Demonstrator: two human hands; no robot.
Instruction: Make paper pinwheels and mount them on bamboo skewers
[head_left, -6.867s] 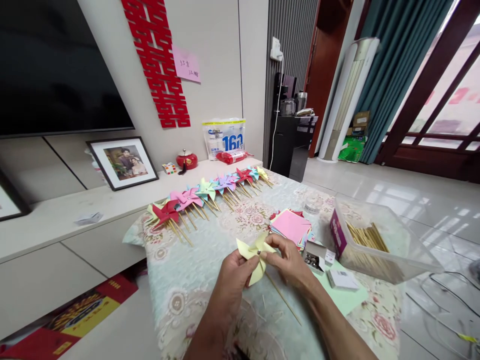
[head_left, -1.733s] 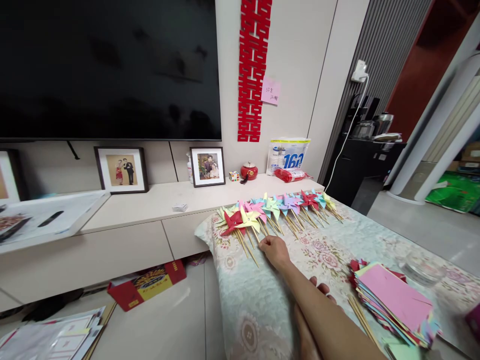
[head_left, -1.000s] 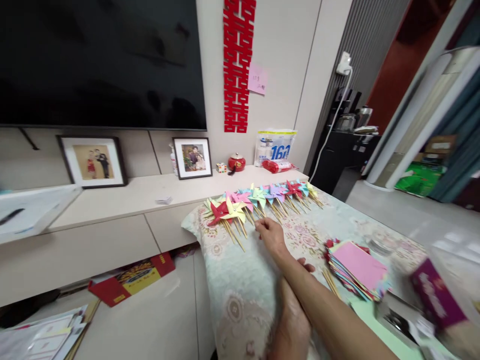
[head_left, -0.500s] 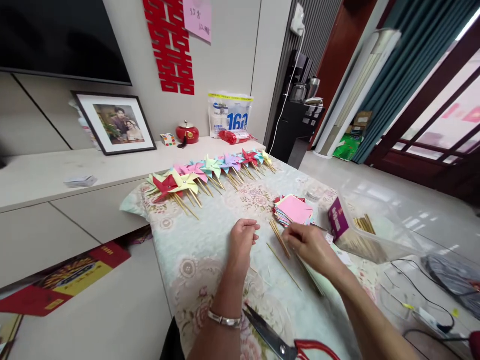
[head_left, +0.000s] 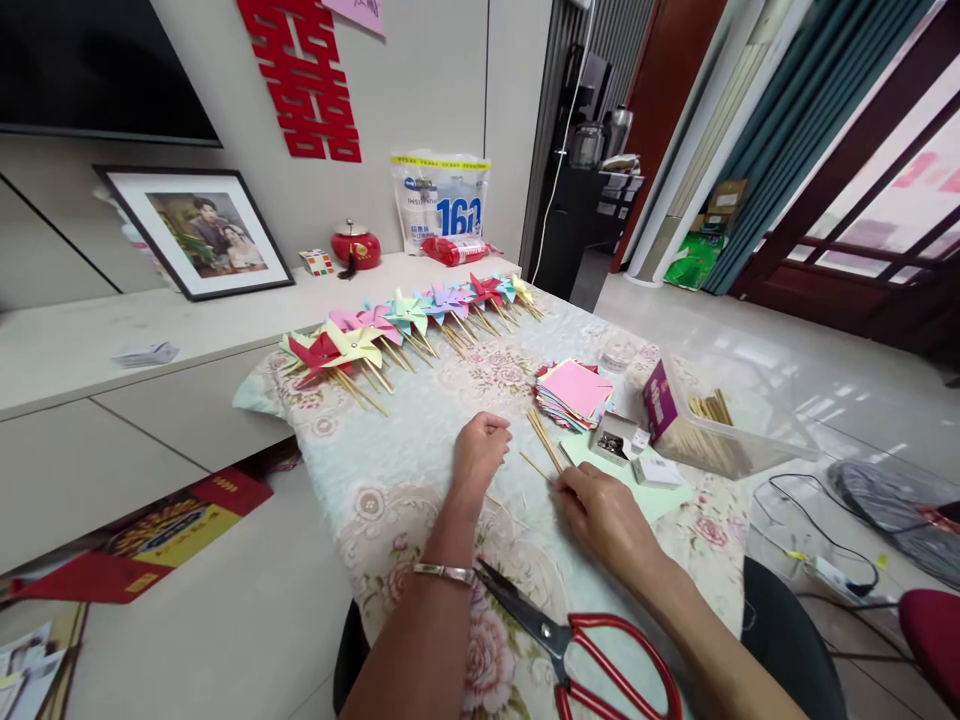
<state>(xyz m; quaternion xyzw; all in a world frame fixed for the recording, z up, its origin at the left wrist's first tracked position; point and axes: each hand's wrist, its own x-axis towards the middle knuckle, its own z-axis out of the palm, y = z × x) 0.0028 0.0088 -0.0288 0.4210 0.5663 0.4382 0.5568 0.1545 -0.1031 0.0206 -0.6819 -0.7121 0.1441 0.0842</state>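
My left hand (head_left: 482, 452) is above the middle of the flowered tablecloth, its fingers curled in; whatever they may hold is hidden. My right hand (head_left: 604, 505) is closed over a thin wooden stick (head_left: 534, 465), with its fingertips covering the stick's near end. Right beside those fingers lies a small bundle of wooden sticks (head_left: 544, 440). Scissors with red handles (head_left: 551, 632) rest near my left wrist, blades partly apart. Behind the bundle sits a stack of coloured paper squares (head_left: 576, 388), pink on top. A small open box (head_left: 616, 440) of metal bits stands to the right.
Finished paper pinwheels (head_left: 409, 315) lie in a row along the table's far edge. A clear plastic tub (head_left: 765, 450) holding sticks is at the right. A small white box (head_left: 660, 472) rests on green paper. Beyond are a cabinet top (head_left: 247, 320) and cables (head_left: 799, 500) on the floor.
My right hand has come down onto the single stick beside the bundle. My left hand stays curled in much the same place. The view has shifted, showing more of the scissors and the small boxes.
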